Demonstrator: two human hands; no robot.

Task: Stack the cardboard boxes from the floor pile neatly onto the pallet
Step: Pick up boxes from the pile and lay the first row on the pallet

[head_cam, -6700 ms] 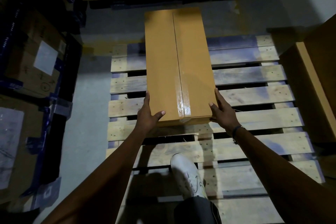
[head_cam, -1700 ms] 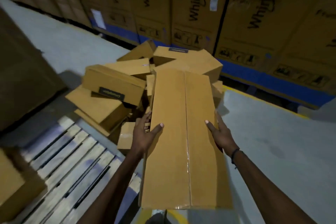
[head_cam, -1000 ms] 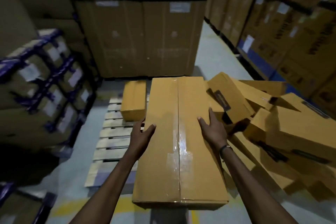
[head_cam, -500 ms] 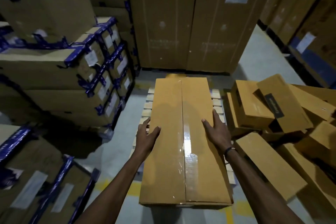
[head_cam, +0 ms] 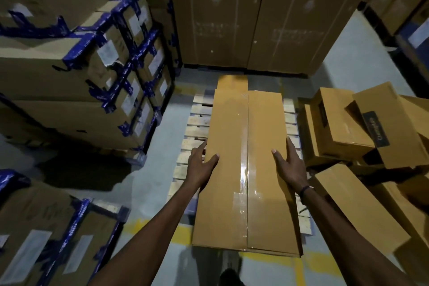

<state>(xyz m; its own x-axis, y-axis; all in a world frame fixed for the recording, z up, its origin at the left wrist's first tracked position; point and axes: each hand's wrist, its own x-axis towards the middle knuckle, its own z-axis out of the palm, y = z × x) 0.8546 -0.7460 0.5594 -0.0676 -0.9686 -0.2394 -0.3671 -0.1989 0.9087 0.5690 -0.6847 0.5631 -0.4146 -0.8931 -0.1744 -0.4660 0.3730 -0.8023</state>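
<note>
Cardboard box (head_cam: 246, 169) rides between both hands (head_cam: 202, 165) (head_cam: 290, 167), each grip pressed on a side. One box (head_cam: 232, 82) sits on the pallet (head_cam: 197, 123); the pile (head_cam: 362, 132) waits.

A: What can't be made out?
B: The carried box (head_cam: 246, 169) hides most of the pallet (head_cam: 197, 123) and nearly all of a box (head_cam: 232, 82) lying on it.
A: And the hands?
B: Only the thumbs show; the fingers wrap out of sight.
</note>
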